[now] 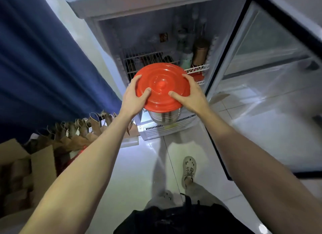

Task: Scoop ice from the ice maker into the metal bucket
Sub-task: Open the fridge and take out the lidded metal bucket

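Red lid (162, 86) on the metal bucket (164, 115), held up at the open cooler (135, 33).
Your left hand (134, 96) clasps the lid's rim at nine o'clock, your right hand (192, 94) at three, thumbs on top and fingers curled round the edge. The bucket hangs beneath. If you grip only the lid, it may pop loose — and the bucket drops.

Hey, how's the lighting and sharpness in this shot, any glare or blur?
Head view: dim room, brightest near the open fridge; glare on the glossy floor tiles, soft sheen on the red lid; wide-angle distortion bends the edges; fridge shelves look blurred, while the left hand and right hand gripping the lid are fairly sharp.
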Motion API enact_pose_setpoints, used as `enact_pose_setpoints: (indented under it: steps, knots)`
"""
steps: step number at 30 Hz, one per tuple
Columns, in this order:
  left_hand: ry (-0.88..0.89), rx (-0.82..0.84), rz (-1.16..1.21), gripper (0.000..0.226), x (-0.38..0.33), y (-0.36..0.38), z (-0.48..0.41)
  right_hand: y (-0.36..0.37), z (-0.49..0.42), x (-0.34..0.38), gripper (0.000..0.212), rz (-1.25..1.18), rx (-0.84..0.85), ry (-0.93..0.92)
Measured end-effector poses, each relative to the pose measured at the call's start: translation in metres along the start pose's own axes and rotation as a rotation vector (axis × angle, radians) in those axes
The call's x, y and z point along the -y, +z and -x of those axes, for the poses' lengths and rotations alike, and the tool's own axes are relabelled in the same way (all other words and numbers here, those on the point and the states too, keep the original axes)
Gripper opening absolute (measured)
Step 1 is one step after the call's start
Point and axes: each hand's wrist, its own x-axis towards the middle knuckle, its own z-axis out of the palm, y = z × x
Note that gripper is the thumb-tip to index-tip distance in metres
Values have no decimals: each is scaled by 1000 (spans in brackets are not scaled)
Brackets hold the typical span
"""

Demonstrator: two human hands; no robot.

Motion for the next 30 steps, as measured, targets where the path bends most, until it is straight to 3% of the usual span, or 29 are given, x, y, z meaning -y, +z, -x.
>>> enact_pose_setpoints:
  steps: [15,30]
  knots:
    - [145,157,23,64,-62,58,111,-64,165,-53,99,-13,-237,82]
    - [142,163,52,61,-119,111,347,-132,397,-115,95,4,-231,92]
